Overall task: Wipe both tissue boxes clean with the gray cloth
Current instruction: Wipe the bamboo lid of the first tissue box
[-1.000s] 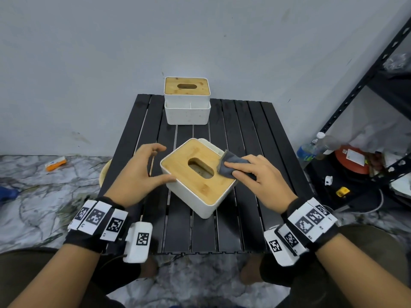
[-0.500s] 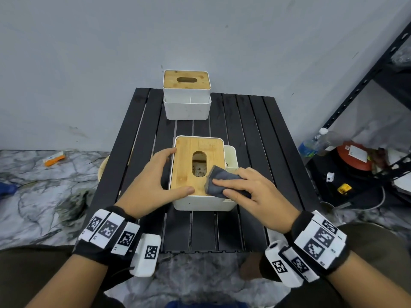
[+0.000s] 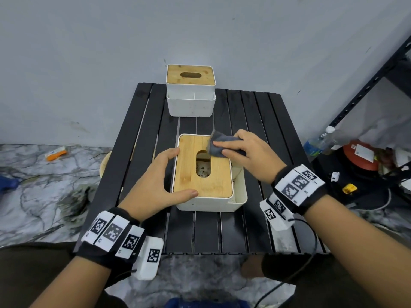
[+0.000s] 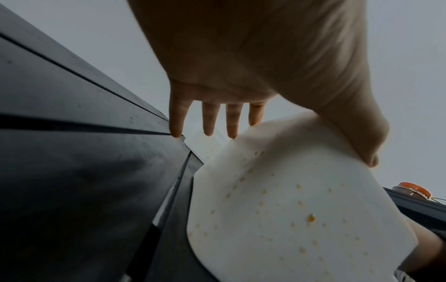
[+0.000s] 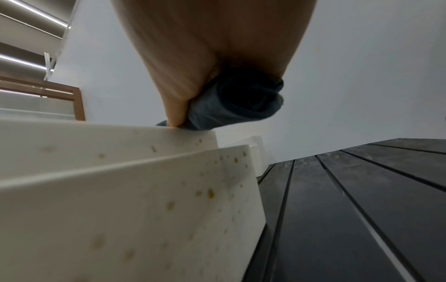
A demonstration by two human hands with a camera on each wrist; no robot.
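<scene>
The near tissue box (image 3: 189,174) is white with a bamboo lid and stands mid-table, long side towards me. My left hand (image 3: 165,174) steadies it with straight fingers along the left wall and the thumb on the front left corner. My right hand (image 3: 242,152) grips the folded gray cloth (image 3: 219,144) and presses it on the lid's far right corner. Yellow-brown spots dot the box's white walls (image 4: 301,209) (image 5: 120,190). In the right wrist view the thumb pinches the cloth (image 5: 231,106) at the box's top edge. The second tissue box (image 3: 190,94) stands at the far edge.
The black slatted table (image 3: 255,130) is small, with drop-offs on every side. A black metal shelf (image 3: 378,85) stands to the right, with a plastic bottle (image 3: 320,141) and a red round object (image 3: 360,154) at its foot. An orange item (image 3: 55,153) lies on the marble floor at left.
The near box was turned from diagonal to lengthwise. My right hand then slid the cloth from the lid's near right part to its far right corner. My left hand stayed on the left side.
</scene>
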